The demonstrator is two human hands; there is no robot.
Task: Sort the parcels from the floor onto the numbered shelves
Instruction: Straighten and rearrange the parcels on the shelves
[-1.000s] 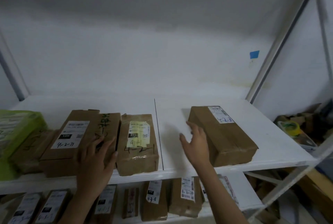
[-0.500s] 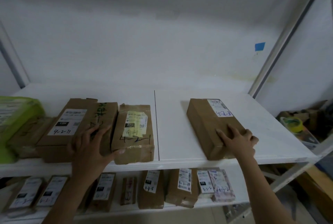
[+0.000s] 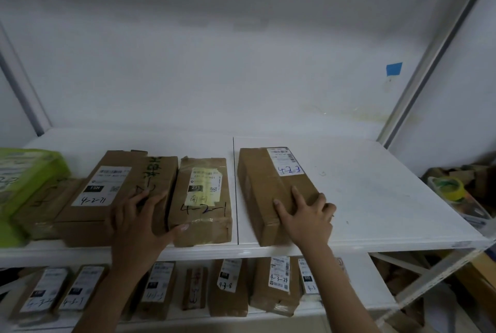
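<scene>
A brown parcel [image 3: 268, 185] marked 4-2-7 lies lengthwise on the white upper shelf [image 3: 375, 198], just right of the shelf's seam. My right hand [image 3: 308, 214] holds its near right corner, with the thumb and forefinger on top and the other fingers curled over the right edge. My left hand [image 3: 139, 220] lies spread on a brown box [image 3: 107, 185] labelled 4-2-71. Its thumb touches the near left corner of the taped parcel [image 3: 204, 198] marked 4-2-1.
A green package [image 3: 24, 174] sits at the shelf's far left. The lower shelf [image 3: 357, 292] holds several labelled brown parcels. Tape rolls and clutter [image 3: 451, 187] lie beyond the shelf's right end. A slanted metal upright [image 3: 429, 64] rises at right.
My right hand went from the parcel's left side to its near right corner. The parcel slid left and now lies close to the 4-2-1 parcel. My left hand barely moved.
</scene>
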